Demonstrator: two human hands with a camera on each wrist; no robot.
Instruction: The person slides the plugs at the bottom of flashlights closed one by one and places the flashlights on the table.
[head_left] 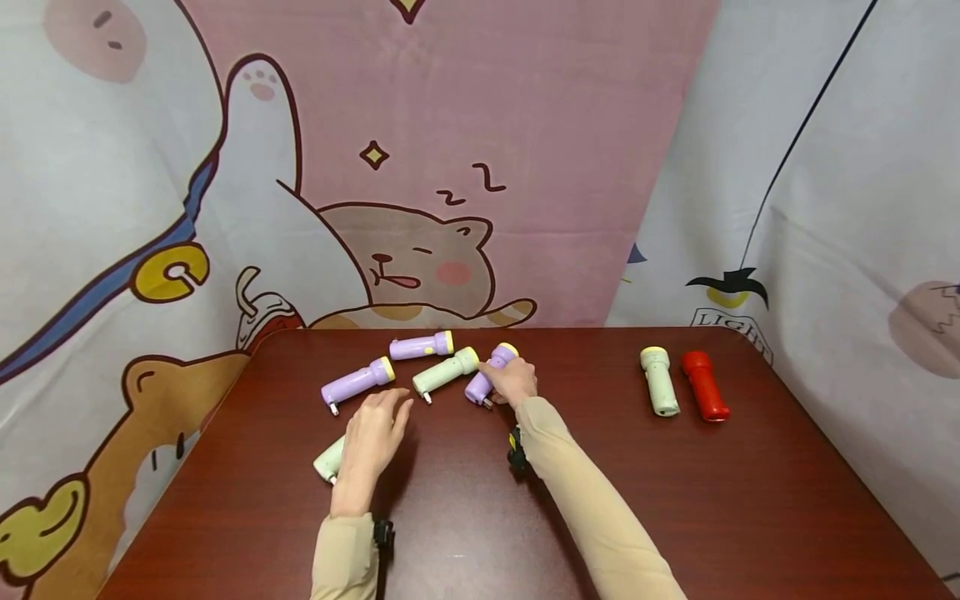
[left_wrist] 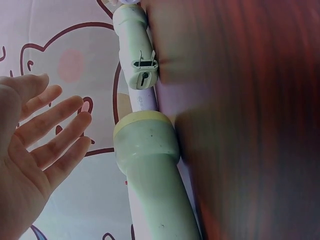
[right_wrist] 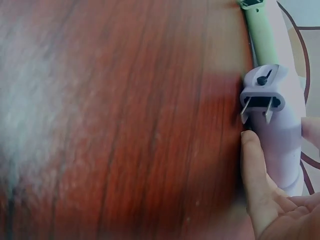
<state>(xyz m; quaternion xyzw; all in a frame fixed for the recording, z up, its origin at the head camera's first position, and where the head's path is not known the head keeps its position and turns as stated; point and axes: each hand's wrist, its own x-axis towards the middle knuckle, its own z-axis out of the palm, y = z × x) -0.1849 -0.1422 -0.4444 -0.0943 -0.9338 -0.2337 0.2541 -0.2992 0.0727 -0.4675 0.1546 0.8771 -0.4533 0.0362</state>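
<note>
My right hand (head_left: 515, 382) grips a purple flashlight (head_left: 478, 387) with a yellow rim, lying at an angle on the table. In the right wrist view, two metal plug prongs fold out from the tail of that flashlight (right_wrist: 282, 145), and thumb and fingers are on either side of its body. My left hand (head_left: 377, 429) hovers with relaxed fingers, holding nothing. Below it lies a pale green flashlight (head_left: 328, 460), its head hidden behind the hand in the head view. The left wrist view shows this green flashlight (left_wrist: 160, 195) beside the spread fingers (left_wrist: 65, 120).
Left of the right hand lie another pale green flashlight (head_left: 445, 372) and two purple flashlights, one at the back (head_left: 420, 346) and one farther left (head_left: 356, 383). At the right stand apart a pale green flashlight (head_left: 660, 383) and a red flashlight (head_left: 705, 387). A printed cloth (head_left: 570, 167) hangs behind the table.
</note>
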